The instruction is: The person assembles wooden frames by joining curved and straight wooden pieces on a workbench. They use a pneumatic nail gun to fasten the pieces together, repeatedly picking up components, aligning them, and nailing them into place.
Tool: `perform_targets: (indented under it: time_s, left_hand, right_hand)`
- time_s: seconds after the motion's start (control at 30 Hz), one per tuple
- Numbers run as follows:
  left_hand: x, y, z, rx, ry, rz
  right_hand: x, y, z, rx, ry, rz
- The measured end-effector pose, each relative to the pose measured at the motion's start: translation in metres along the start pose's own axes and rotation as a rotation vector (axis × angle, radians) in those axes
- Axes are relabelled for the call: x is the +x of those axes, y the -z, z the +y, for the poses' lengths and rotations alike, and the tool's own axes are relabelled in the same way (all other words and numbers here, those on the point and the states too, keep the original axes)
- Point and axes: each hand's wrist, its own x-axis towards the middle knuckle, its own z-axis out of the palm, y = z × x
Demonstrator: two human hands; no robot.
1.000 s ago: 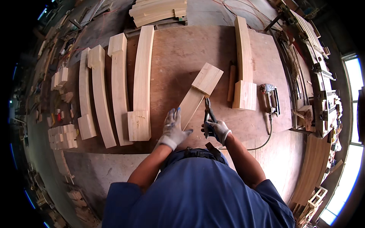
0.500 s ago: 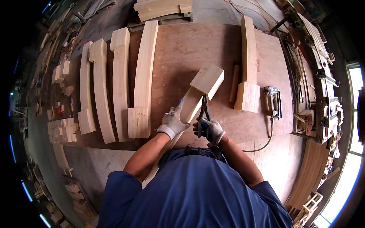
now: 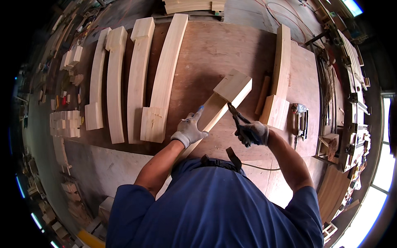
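A pale wooden beam (image 3: 211,110) with a thick block (image 3: 233,87) at its far end lies slantwise before me, its near end running toward my waist. My left hand (image 3: 188,129), in a whitish glove with a blue fingertip, rests on the beam, index finger stretched along it and thumb spread across. In my gloved right hand (image 3: 257,133) is a pair of dark pliers (image 3: 236,115). Its handles are spread, and the jaws meet the right side of the beam just under the block. Whatever the jaws grip is too small to make out.
Several similar beams (image 3: 167,78) stand in a row at the left of the brown worktable (image 3: 206,45). Another beam (image 3: 282,58) and a narrow wooden strip (image 3: 263,95) lie right. Beyond them is a nail gun (image 3: 300,120) with a hose. Small wood blocks (image 3: 66,124) are stacked far left.
My right hand has swung out to the right, tilting the pliers while the jaws stay by the block. My left hand keeps its place on the beam. The whole view has shifted somewhat.
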Motion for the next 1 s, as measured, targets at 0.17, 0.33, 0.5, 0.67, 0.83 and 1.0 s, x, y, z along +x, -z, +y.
perform_targets:
  time_s: [0.17, 0.33, 0.5, 0.67, 0.83, 1.0]
  left_hand:
    - [0.005, -0.002, -0.008, -0.006, -0.005, 0.011]
    - [0.011, 0.001, -0.022, -0.084, -0.012, 0.018]
    - [0.016, 0.000, -0.022, -0.123, -0.036, 0.022]
    - [0.021, -0.005, -0.037, -0.259, -0.083, 0.030]
    - [0.021, -0.003, -0.035, -0.253, -0.090, 0.024]
    - [0.019, -0.001, -0.033, -0.237, -0.077, 0.028]
  right_hand:
    - [-0.021, 0.020, -0.085, -0.764, -0.154, 0.241]
    - [-0.035, -0.030, -0.089, -1.157, -0.274, 0.209]
    - [0.019, 0.016, 0.020, -0.820, -0.005, 0.398]
    - [0.035, -0.008, 0.056, -0.107, 0.142, 0.256]
    - [0.038, -0.029, 0.060, 0.089, 0.213, 0.184]
    - [0.044, -0.042, 0.059, 0.211, 0.251, 0.147]
